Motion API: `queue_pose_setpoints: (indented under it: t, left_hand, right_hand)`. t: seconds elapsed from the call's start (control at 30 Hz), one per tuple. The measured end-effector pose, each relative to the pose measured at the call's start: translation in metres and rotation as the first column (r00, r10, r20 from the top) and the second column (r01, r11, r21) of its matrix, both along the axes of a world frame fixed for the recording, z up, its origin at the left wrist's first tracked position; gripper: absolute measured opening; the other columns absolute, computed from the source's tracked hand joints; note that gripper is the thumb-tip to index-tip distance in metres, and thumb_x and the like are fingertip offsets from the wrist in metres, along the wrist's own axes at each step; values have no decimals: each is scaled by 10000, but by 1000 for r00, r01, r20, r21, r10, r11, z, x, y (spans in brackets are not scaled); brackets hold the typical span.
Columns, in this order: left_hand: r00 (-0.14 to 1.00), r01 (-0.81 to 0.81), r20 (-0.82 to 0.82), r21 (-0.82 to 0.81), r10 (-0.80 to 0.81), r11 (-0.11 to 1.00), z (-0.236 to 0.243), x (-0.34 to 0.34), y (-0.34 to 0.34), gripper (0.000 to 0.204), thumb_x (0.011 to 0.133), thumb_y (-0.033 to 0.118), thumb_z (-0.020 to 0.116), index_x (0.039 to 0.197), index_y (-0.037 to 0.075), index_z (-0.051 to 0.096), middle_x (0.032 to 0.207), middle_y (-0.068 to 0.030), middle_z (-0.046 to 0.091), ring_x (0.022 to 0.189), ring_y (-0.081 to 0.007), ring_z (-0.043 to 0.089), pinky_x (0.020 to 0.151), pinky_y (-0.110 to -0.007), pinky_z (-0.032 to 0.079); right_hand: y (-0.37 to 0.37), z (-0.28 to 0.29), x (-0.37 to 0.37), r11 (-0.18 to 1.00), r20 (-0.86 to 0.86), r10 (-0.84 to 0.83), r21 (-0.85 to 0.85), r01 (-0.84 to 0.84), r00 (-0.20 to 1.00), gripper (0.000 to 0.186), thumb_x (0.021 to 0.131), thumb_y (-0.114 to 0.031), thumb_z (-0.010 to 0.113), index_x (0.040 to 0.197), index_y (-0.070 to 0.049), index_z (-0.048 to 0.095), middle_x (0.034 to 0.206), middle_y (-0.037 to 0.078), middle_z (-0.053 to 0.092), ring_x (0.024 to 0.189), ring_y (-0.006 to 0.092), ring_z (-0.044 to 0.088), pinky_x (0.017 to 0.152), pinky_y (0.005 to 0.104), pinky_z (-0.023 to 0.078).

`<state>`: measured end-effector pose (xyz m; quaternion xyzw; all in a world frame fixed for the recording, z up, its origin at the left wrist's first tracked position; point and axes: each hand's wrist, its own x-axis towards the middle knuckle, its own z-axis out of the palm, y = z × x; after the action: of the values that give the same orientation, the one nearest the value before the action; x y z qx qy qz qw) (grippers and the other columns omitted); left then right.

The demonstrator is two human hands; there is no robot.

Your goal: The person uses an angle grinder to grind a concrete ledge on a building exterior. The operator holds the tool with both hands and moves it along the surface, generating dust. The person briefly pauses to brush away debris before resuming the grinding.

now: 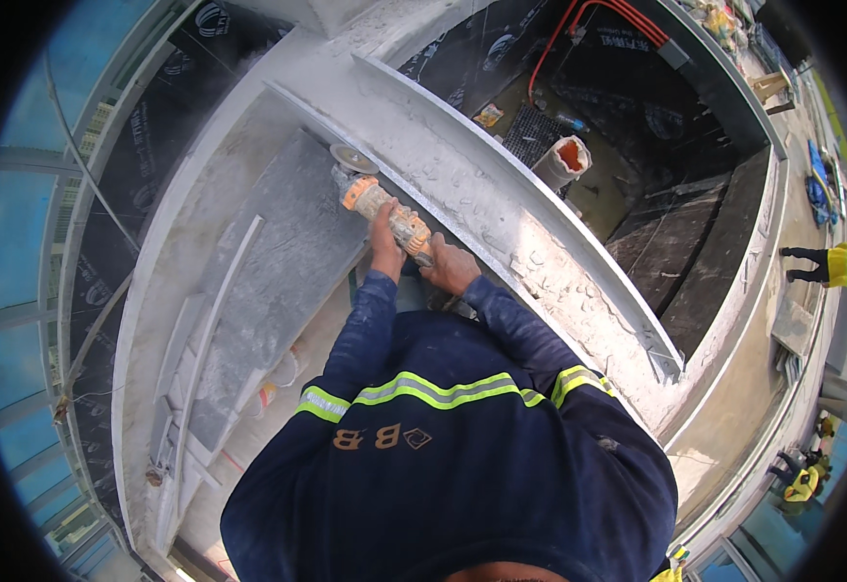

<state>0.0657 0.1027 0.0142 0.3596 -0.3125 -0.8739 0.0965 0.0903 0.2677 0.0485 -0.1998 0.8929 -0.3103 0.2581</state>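
Observation:
My left hand (383, 241) and my right hand (450, 265) both grip an orange and grey angle grinder (384, 209). Its round disc (353, 158) points away from me and sits at the far edge of a grey stone slab (278, 262), beside a dusty white curved ledge (501, 213). The left hand wraps the grinder's body. Behind it, the right hand closes on the rear end. Dark blue sleeves with reflective yellow stripes cover both my arms.
White strips (200, 359) lie along the slab's left side. Beyond the ledge is a black-lined pit with a white tub holding something orange (565, 159) and red hoses (578, 29). People in yellow vests stand at the right (826, 264) and the lower right (799, 482).

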Motion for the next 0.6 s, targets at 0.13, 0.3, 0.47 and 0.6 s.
queue_pose_setpoints:
  t: [0.13,0.3,0.47,0.6]
  left_hand:
    - [1000,-8,-8,0,8,1000,-4,-5,-3,220,866,167,716,1001,30,609,826,-101,637,704,-274,688,643,-416,596]
    - [1000,4,1,14,-4,1000,-12,-14,-13,237,858,155,721,1004,18,595,824,-107,637,690,-273,684,636,-414,595]
    - [1000,0,-3,12,0,1000,-15,-21,-18,260,856,161,723,1020,13,586,827,-98,626,690,-269,676,632,-415,592]
    - [1000,5,-7,30,-5,1000,-19,-14,-17,261,857,171,722,1032,29,591,837,-81,614,707,-265,675,648,-414,594]
  right_hand:
    - [-4,-2,-5,1000,3,3,6,-3,1000,530,809,-282,753,1114,-8,417,912,282,699,894,458,695,781,536,552]
    - [-13,-4,-12,1000,-5,4,-6,-4,1000,505,808,-251,735,1104,17,425,909,293,694,900,447,697,784,527,551]
    - [-18,-8,-17,1000,-12,5,-13,-5,1000,497,818,-257,729,1102,15,425,912,292,693,894,452,693,767,527,548]
    - [-15,-9,-9,1000,-11,6,-4,-6,1000,537,827,-304,746,1114,-1,408,917,291,691,892,456,688,749,537,538]
